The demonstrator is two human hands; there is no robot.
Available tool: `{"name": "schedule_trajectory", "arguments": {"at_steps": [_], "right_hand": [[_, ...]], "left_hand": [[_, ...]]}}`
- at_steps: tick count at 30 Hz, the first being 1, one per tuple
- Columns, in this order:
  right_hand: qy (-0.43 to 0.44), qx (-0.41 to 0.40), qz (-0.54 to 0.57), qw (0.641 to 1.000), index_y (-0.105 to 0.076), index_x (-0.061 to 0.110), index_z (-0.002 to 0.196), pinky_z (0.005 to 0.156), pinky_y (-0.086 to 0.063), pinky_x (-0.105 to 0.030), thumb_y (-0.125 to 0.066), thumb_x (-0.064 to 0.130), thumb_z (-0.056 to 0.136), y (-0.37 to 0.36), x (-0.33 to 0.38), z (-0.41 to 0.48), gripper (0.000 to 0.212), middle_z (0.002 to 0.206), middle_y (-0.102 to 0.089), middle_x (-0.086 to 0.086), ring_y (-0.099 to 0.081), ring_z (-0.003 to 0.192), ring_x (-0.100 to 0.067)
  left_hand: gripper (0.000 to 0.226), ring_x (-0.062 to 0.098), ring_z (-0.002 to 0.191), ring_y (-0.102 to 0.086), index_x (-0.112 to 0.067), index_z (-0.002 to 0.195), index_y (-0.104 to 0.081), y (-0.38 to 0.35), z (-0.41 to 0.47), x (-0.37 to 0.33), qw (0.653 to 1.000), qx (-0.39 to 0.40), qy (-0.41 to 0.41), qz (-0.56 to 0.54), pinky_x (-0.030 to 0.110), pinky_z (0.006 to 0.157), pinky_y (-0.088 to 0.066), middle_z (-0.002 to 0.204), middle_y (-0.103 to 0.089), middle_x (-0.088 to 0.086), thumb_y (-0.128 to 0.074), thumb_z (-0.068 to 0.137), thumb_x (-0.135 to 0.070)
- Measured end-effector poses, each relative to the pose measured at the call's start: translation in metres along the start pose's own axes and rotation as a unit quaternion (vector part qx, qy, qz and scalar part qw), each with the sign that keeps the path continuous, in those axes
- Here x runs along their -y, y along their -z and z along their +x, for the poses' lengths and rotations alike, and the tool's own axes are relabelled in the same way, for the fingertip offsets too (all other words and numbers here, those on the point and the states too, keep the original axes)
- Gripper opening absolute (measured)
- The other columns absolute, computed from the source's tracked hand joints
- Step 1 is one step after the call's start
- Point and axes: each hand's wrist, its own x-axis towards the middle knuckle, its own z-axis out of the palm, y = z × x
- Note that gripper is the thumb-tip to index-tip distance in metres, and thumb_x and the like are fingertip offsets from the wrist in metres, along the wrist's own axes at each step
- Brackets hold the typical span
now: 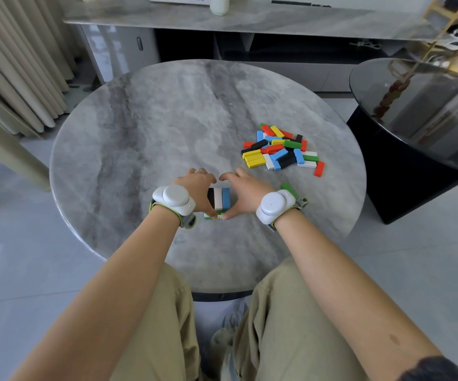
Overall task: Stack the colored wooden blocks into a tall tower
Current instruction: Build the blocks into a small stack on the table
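A short tower of colored wooden blocks (219,198) stands on the round grey marble table (145,127), near its front edge. Its top layer is black, white and blue side by side, and green, white and yellow ends show in the layer beneath. My left hand (197,186) presses against the tower's left side and my right hand (245,188) against its right side. The fingers reach round the far side and both thumbs touch the lower layer at the near side. The tower's sides are hidden by my hands. A pile of loose blocks (280,151) lies to the right.
A single red block (319,169) lies beside the pile, and a green block (289,189) sits just behind my right wrist. A dark glass side table (414,119) stands close on the right. A low cabinet (222,20) runs along the back, with curtains at left.
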Motion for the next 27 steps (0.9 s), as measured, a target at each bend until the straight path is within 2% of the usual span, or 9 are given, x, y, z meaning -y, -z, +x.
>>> {"name": "schedule_trajectory", "arguments": {"at_steps": [4,8,18,21,27], "right_hand": [[0.01,0.004,-0.026,1.0,-0.044,0.023,0.129,0.081,-0.051,-0.038,-0.079,0.049,0.065,-0.0035,0.0028,0.0038,0.078,0.128,-0.04,-0.001,-0.052,0.113,-0.022],[0.015,0.009,-0.044,0.999,-0.048,0.019,0.126,0.082,-0.051,-0.038,-0.077,0.047,0.068,-0.0051,0.0064,0.0074,0.071,0.127,-0.044,-0.003,-0.054,0.11,-0.023],[0.011,0.011,-0.033,0.999,-0.051,0.02,0.122,0.08,-0.052,-0.038,-0.077,0.044,0.069,-0.0053,0.0068,0.009,0.063,0.121,-0.051,-0.003,-0.059,0.102,-0.024],[0.008,0.01,-0.042,0.999,-0.053,0.02,0.12,0.08,-0.053,-0.039,-0.077,0.044,0.068,-0.0052,0.0085,0.0092,0.062,0.12,-0.051,-0.003,-0.06,0.1,-0.024],[0.009,0.009,-0.05,0.999,-0.054,0.02,0.122,0.079,-0.052,-0.036,-0.077,0.047,0.067,-0.0046,0.0103,0.0087,0.065,0.121,-0.051,-0.003,-0.06,0.101,-0.023]], "left_hand": [[0.068,0.018,0.113,-0.049,-0.024,0.124,-0.051,-0.0024,0.003,-0.0007,1.0,0.02,0.005,0.007,0.034,0.084,-0.046,0.117,-0.056,-0.003,-0.077,0.065,-0.045],[0.053,0.018,0.106,-0.051,-0.023,0.109,-0.057,-0.0036,0.0055,0.0001,1.0,0.027,0.002,0.006,0.031,0.073,-0.043,0.105,-0.057,-0.003,-0.077,0.065,-0.044],[0.045,0.016,0.088,-0.051,-0.022,0.101,-0.059,-0.0051,0.0072,-0.0004,1.0,0.022,-0.001,0.008,0.03,0.069,-0.043,0.093,-0.056,-0.005,-0.077,0.064,-0.042],[0.047,0.017,0.088,-0.055,-0.021,0.103,-0.06,-0.0049,0.0076,-0.0022,1.0,0.027,0.001,0.011,0.029,0.068,-0.043,0.094,-0.057,-0.005,-0.077,0.064,-0.042],[0.047,0.018,0.085,-0.057,-0.021,0.102,-0.061,-0.0053,0.008,-0.0032,1.0,0.026,0.006,0.013,0.031,0.072,-0.051,0.092,-0.057,-0.005,-0.077,0.063,-0.043]]}}
